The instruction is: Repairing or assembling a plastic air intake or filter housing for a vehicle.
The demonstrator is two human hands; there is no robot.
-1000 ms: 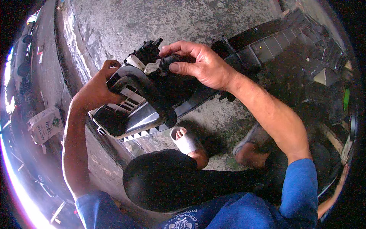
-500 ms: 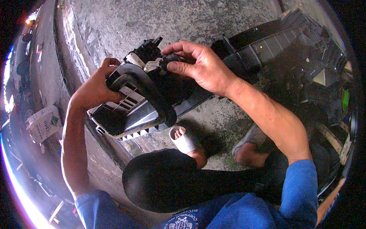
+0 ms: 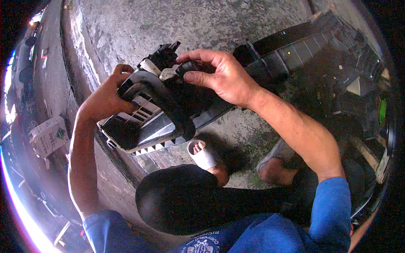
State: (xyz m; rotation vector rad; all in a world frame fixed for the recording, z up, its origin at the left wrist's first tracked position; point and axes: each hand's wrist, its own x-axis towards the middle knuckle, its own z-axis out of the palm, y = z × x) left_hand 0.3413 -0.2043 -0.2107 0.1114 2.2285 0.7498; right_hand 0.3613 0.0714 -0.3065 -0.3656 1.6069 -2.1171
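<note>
A large black plastic housing (image 3: 162,126) with a grille of pale slats (image 3: 145,110) is in front of me. My left hand (image 3: 105,97) wraps around its left end, thumb over the slats, fingertips hidden behind the edge. On top of it are a white lever-like piece (image 3: 168,73) and a black mechanism (image 3: 163,55). My right hand (image 3: 225,78) pinches a small, dark, rounded part (image 3: 188,66) beside the white piece, between thumb and fingers. Whether that part is fixed to the housing I cannot tell.
A long black plastic trim panel (image 3: 295,55) lies at the far right, near dark parts and a green object (image 3: 382,110). A white printed box (image 3: 49,137) sits at left, beyond a concrete ledge. My sandalled feet (image 3: 202,154) are below the housing on stained concrete.
My right hand has shifted slightly, the thumb a little lower and the dark rounded part turned a bit in its pinch. My left hand and the housing stay nearly in place.
</note>
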